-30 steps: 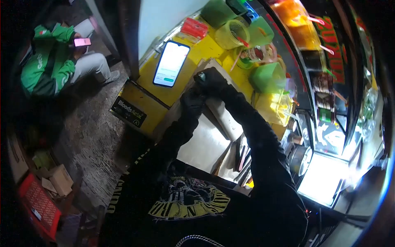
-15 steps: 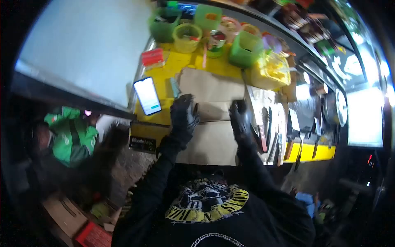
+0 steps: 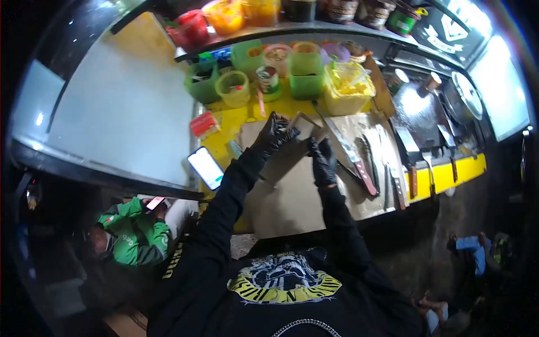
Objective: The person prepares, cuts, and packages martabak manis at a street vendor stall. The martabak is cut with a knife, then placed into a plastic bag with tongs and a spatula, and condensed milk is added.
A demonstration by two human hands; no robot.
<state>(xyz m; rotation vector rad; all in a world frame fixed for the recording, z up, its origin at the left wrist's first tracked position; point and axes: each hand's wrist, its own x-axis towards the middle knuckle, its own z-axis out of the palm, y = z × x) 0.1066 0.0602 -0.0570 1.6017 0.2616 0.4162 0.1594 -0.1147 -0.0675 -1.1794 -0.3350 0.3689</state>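
A flat brown cardboard box (image 3: 287, 199) lies in front of me on the yellow counter, its far part raised and folded up between my hands. My left hand (image 3: 274, 136), in a black glove, is closed on the left side of the raised part. On the right, my right hand (image 3: 323, 160), gloved too, pinches the edge of the folded flap (image 3: 304, 124). Just right of that hand lies a long knife with a reddish handle (image 3: 366, 178). A phone with a lit screen (image 3: 205, 168) rests left of the box, near my left forearm.
Green tubs (image 3: 306, 78) and a yellow tub of spread (image 3: 349, 90) line the back. Several knives and tongs (image 3: 373, 160) lie right, before a dark griddle (image 3: 418, 104). A shelf with jars (image 3: 342, 8) overhangs the back. A person in green (image 3: 135, 233) sits at lower left.
My hands had been resting on the flat cardboard. Now they grip its far part, which has come up and folded. The camera view has shifted, showing more of the shelf.
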